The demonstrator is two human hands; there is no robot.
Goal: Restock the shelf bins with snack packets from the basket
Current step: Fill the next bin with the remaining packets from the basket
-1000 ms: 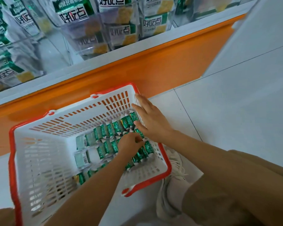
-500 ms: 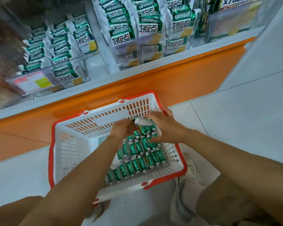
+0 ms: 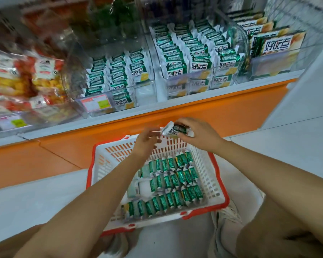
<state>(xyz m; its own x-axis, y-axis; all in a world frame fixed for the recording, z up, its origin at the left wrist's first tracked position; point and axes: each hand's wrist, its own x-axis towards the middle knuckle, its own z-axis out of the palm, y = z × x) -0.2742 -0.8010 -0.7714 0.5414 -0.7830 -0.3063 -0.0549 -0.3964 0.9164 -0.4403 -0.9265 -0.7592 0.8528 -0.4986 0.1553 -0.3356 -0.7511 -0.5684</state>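
Observation:
A white basket with a red rim (image 3: 221,185) sits on the floor and holds several rows of green-and-white snack packets (image 3: 172,180). My right hand (image 3: 199,134) grips a few of these packets (image 3: 173,130) above the basket's far edge. My left hand (image 3: 147,142) hovers just left of that bundle with fingers loosely bent, its fingertips close to the packets; contact is unclear. Above, clear shelf bins (image 3: 117,79) hold the same green packets standing in rows, and the bin on the right (image 3: 196,58) is fuller.
An orange shelf base (image 3: 213,116) runs behind the basket. Orange and red snack bags (image 3: 22,79) fill bins at the left. A bin with larger green boxes (image 3: 276,45) stands at the right. My shoe (image 3: 226,224) and knee are beside the basket on the white tiled floor.
Both hands rose out of the basket, the right one lifting a bundle of packets. The view tilted upward, bringing the shelf bins into sight.

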